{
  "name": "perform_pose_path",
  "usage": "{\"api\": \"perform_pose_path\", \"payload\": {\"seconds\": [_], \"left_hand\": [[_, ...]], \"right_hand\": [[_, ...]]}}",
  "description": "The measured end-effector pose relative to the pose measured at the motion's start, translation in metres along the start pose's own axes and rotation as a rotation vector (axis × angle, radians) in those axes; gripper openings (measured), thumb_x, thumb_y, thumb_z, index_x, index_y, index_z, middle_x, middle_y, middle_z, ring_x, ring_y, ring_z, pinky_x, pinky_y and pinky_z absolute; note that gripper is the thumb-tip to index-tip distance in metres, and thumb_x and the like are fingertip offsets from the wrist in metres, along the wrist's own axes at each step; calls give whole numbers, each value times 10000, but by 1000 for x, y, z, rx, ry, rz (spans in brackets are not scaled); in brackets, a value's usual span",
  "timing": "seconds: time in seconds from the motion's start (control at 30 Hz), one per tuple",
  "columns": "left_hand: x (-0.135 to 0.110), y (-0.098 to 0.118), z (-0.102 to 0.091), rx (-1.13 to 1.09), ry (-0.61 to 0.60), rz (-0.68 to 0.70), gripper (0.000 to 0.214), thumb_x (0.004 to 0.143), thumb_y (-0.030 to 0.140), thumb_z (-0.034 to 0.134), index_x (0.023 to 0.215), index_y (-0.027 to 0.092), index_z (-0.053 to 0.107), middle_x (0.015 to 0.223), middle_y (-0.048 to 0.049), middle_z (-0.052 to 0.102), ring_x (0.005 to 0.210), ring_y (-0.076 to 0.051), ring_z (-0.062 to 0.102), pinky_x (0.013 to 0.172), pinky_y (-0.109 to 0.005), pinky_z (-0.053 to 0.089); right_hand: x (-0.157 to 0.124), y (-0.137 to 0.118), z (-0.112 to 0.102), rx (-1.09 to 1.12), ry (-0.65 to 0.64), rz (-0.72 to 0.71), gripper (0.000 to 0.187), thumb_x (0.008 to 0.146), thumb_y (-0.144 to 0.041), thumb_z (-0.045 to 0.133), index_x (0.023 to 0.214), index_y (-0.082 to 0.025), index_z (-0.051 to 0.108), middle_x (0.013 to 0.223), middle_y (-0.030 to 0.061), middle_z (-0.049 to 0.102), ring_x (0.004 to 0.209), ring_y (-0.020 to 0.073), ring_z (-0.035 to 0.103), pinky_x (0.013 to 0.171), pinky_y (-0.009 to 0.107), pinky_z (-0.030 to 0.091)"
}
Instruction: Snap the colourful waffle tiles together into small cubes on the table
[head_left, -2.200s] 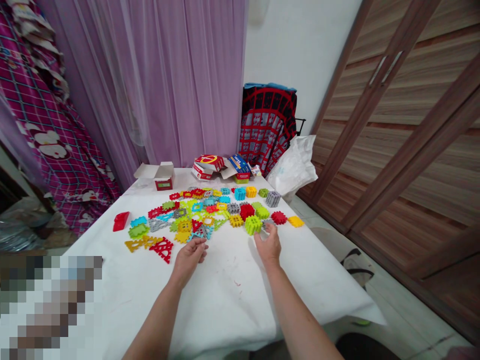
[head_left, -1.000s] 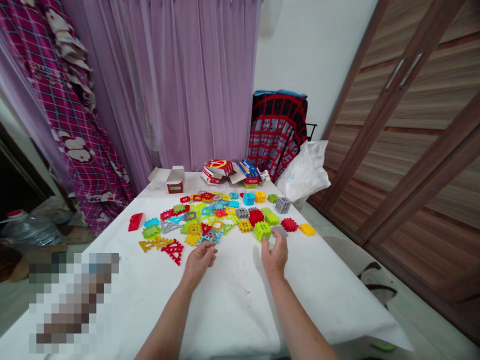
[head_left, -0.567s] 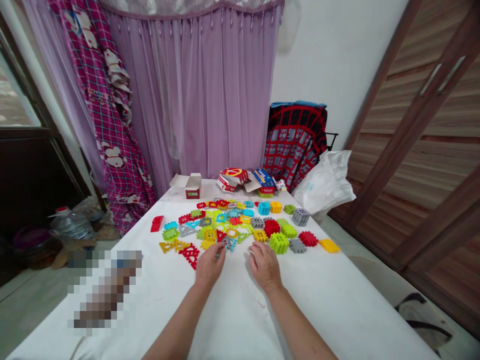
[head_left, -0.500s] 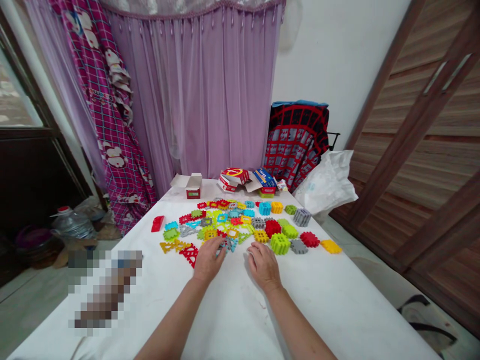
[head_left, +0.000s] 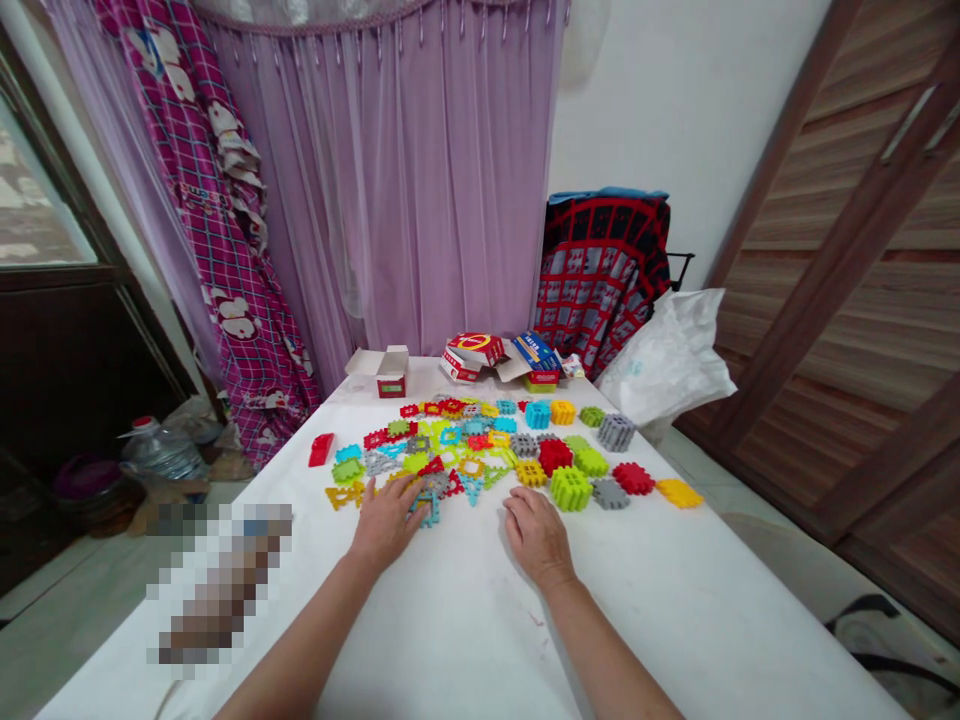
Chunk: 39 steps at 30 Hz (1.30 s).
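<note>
My left hand [head_left: 386, 522] lies palm down with its fingers spread over the near edge of a pile of plastic building pieces. Under and beside its thumb is a blue square piece [head_left: 429, 510]. Just to the right, a blue triangular piece [head_left: 471, 487] lies flat. Loosely bent, my right hand [head_left: 538, 535] rests on the table with nothing visible in it. Beyond its fingertips stand a yellow block [head_left: 531, 473] and a lime green cube [head_left: 571, 488]. A grey piece [head_left: 611, 494] and a red one [head_left: 634, 478] sit farther right.
The white-covered table [head_left: 465, 620] carries a red piece [head_left: 321, 449] at the left and a yellow square [head_left: 680, 492] at the right. Opened cartons, one red [head_left: 480, 348] and one blue [head_left: 536, 350], are at the back. A white sack [head_left: 667, 350] stands beyond the right edge.
My left hand has moved left across the near pieces and its fingers have spread, exposing the blue square piece. My right hand stays in about the same place. The view has shifted slightly.
</note>
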<state>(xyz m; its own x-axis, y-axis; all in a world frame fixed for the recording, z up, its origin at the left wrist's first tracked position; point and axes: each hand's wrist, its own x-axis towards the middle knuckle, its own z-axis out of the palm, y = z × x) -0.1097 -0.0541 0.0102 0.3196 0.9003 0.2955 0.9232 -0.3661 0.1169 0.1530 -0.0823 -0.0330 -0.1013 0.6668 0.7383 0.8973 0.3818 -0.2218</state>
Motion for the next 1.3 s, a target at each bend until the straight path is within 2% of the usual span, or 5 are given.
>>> {"api": "perform_pose_path", "payload": {"seconds": [0.23, 0.47, 0.77, 1.07, 1.3], "left_hand": [[35, -13, -22, 131, -102, -166, 350, 917, 320, 405, 1171, 217, 623, 1198, -98, 668, 1112, -251, 593, 1001, -413, 361], [66, -14, -17, 191, -250, -179, 332, 841, 368, 512, 1079, 204, 677, 1180, -148, 673, 1110, -324, 593, 957, -486, 381], [68, -1, -23, 175, -244, -160, 289, 871, 292, 461, 885, 134, 703, 990, -179, 727, 995, -302, 652, 979, -470, 340], [62, -13, -43, -139, -24, -422, 403, 925, 317, 308, 1085, 161, 643, 1122, -168, 670, 1045, -303, 609, 881, -432, 436], [31, 54, 4, -739, -123, -503, 430, 862, 482, 385, 971, 182, 674, 626, -7, 657, 482, -128, 572, 468, -226, 432]], "right_hand": [[0, 0, 0, 0, -1, 8, 195, 821, -121, 487, 874, -207, 654, 988, 64, 641, 940, 192, 560, 851, 312, 437], [0, 1, 0, 8, -10, 12, 185, 815, -126, 491, 858, -206, 653, 975, 62, 638, 927, 190, 559, 848, 312, 444], [2, -3, -4, 15, -21, 42, 199, 806, -111, 486, 852, -212, 651, 959, 55, 644, 909, 188, 560, 838, 313, 452], [5, -4, -6, 29, -25, 84, 192, 805, -108, 491, 855, -212, 644, 953, 55, 655, 905, 191, 571, 835, 309, 453], [3, -4, -6, 67, 13, 127, 306, 820, -193, 515, 1118, -179, 583, 985, 79, 668, 922, 202, 598, 844, 326, 478]]}}
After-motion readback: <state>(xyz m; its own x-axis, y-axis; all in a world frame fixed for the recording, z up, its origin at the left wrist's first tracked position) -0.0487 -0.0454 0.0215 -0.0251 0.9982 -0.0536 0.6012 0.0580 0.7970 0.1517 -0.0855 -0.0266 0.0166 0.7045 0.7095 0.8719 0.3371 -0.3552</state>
